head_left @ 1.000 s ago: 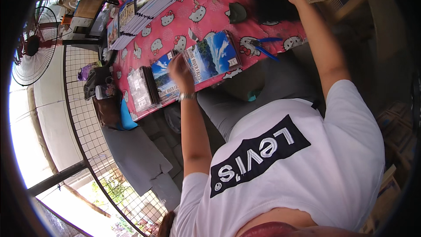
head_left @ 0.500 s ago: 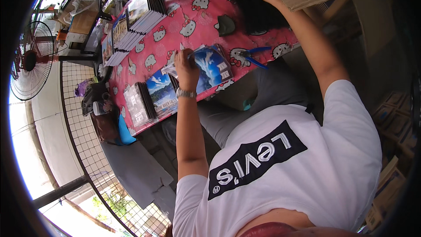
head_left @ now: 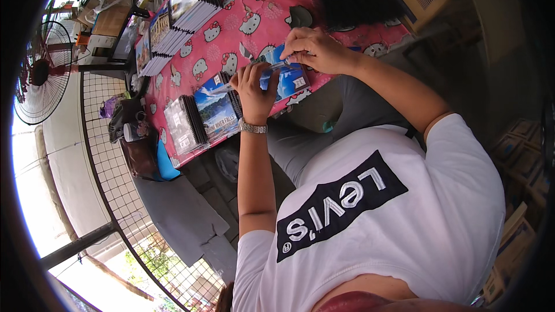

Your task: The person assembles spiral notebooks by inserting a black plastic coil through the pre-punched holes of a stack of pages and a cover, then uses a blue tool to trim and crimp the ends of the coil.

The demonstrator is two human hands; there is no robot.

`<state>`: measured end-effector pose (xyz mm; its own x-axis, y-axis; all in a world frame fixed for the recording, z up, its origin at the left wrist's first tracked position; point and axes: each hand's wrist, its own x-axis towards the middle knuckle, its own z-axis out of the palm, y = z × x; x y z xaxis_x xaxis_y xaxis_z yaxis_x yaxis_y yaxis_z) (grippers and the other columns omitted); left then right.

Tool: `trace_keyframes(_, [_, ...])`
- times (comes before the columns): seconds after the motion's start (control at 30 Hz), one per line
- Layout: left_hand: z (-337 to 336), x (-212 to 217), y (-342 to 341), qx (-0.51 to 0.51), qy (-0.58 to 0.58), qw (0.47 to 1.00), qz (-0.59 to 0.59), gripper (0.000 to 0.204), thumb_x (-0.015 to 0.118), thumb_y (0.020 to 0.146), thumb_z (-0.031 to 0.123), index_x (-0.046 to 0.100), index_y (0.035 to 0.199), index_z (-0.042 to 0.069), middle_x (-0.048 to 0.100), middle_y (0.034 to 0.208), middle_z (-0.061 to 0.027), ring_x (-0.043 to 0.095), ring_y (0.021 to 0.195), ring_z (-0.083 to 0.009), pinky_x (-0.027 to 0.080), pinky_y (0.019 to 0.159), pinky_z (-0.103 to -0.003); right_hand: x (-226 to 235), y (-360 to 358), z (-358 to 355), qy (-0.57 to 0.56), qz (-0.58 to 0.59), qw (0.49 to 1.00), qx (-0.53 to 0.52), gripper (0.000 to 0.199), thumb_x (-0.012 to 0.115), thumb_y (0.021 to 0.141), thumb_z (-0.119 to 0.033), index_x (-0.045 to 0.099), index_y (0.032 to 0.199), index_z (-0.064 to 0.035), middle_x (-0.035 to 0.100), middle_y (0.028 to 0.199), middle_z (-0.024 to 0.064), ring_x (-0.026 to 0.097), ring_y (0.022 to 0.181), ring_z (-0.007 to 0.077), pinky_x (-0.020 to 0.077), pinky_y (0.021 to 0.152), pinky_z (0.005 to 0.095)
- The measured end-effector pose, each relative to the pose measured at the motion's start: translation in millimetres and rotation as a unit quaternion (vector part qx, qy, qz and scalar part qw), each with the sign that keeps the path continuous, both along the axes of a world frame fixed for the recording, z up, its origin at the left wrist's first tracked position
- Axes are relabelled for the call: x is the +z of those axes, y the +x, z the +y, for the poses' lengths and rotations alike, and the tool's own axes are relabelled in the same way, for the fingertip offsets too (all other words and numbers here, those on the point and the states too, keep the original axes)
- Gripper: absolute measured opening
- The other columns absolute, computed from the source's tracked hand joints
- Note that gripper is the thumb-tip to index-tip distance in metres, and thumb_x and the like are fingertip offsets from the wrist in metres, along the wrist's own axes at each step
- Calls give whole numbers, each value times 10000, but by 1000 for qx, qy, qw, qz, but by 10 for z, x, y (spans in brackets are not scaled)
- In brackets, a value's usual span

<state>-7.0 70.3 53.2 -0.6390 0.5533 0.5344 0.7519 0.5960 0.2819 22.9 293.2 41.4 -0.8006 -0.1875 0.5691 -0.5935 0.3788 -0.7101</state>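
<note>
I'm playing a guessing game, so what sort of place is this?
Maybe a small workshop: there's a pink-covered table, stacks of picture-covered books on it, and cardboard boxes close by.

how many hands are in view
2: the left hand, holding a thin item seen edge-on, and the right hand near that item's right end, both above the pink tablecloth.

Left hand (head_left: 254,88) and right hand (head_left: 318,51) curl inward, near each other

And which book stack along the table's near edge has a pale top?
The leftmost stack, pale grey on top; the middle stack and right stack show blue pictures.
</note>
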Motion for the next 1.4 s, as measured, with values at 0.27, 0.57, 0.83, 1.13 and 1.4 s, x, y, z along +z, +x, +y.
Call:
trace_keyframes(0.27, [60,54,-80,-5,9,1000,-14,169,770,790,233,690,905,139,699,886,12,611,842,-197,330,876,-386,-27,-10,-105,-5,32,998,-55,247,648,821,46,720,1015,-90,643,1010,56,614,914,227,501,850,344])
trace_keyframes(0.57, [86,86,-59,-5,14,1000,-25,156,763,787,216,693,897,130,698,863,8,616,830,-196,333,893,-386,-108,105,-130,-2,90,993,-83,304,681,750,50,703,1007,-110,679,961,47,618,934,253,489,850,377])
trace_keyframes(0.83, [161,79,-71,0,-29,1000,-2,211,706,829,220,664,1022,145,684,931,-11,612,911,-226,342,960,-427,-19,159,-79,9,39,998,-50,348,656,811,21,643,1147,-65,669,938,136,654,891,334,529,779,408])
trace_keyframes(1.13, [313,70,74,9,-106,994,23,310,645,878,230,572,1176,188,624,995,-21,585,992,-238,324,974,-533,281,191,-20,80,-198,975,-62,322,637,903,-142,528,1200,-82,601,1027,159,671,822,344,547,712,421])
trace_keyframes(1.4, [241,83,95,-3,-101,995,12,273,651,886,225,594,1148,174,632,976,-22,592,975,-248,313,977,-535,107,-416,199,-111,-448,882,99,369,492,1016,-286,461,1301,-54,647,857,130,631,680,188,542,605,363])
